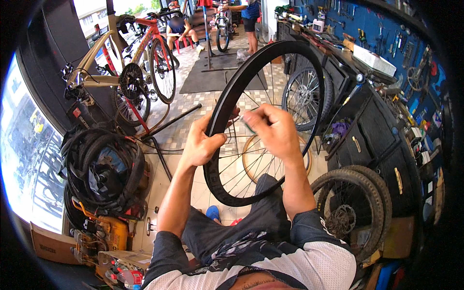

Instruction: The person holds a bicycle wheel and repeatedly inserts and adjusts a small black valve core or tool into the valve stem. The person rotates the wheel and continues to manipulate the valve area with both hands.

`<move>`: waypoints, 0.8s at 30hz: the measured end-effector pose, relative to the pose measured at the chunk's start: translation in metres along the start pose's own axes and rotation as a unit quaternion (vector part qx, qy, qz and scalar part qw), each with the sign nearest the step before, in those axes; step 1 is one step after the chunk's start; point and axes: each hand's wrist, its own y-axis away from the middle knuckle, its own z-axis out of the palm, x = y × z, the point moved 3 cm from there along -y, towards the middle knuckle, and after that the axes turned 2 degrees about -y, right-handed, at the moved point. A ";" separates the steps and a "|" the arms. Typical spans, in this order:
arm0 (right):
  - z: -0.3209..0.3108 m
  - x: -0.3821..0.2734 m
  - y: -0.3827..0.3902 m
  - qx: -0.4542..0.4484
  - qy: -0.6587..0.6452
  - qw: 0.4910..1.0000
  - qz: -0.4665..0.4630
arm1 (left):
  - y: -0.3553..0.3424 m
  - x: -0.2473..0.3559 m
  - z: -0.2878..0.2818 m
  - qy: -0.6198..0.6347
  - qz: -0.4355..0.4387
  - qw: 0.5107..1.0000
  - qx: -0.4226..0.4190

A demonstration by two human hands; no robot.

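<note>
Head view showed a black, deep-rimmed spoked wheel (224,99) held up in front of the person's body, over the lap, with its long axis tilted from lower left to upper right. The left hand (203,145) was the nearer to its rim, closed around the left side with the thumb toward the spokes. Wheel and left grip were thus touching, while most of the hoop lay to the right of that grip. The right hand (276,130) hung over the spoked middle, thumb and fingers drawn close together beside a small green sliver (248,125); blur there left me unable to tell whether it was pinched. No worktop bore the wheel; below lay a pale tiled floor (193,180), with a dark mat (198,79) farther off. To the left stood a tan bicycle frame (96,80), nearer by a heap of black tyres (77,150). Along the right ran black drawer cabinets (360,140) under a blue tool wall (382,24), with knobbly-tyred wheels (367,193) leaning in front. Beyond, one person (181,30) sat and another (251,26) stood.
</note>
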 end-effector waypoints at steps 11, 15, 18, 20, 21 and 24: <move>-0.012 0.041 -0.067 0.098 -0.074 0.989 -0.085 | 0.006 -0.007 -0.002 0.089 -0.011 0.995 -0.049; -0.006 0.043 -0.070 0.083 -0.107 0.990 -0.045 | 0.008 -0.006 -0.003 0.087 -0.005 0.995 -0.048; 0.000 0.049 -0.073 0.075 -0.126 0.988 -0.045 | 0.010 -0.004 -0.004 0.080 -0.003 0.996 -0.041; 0.003 0.051 -0.071 0.068 -0.161 0.984 -0.033 | 0.011 -0.002 -0.002 0.077 -0.014 0.997 -0.025; 0.004 0.050 -0.071 0.064 -0.179 0.981 -0.027 | 0.011 -0.002 -0.002 0.075 -0.019 0.997 -0.017; 0.008 0.044 -0.067 0.056 -0.215 0.975 0.003 | 0.013 -0.004 -0.003 0.074 -0.006 0.997 -0.012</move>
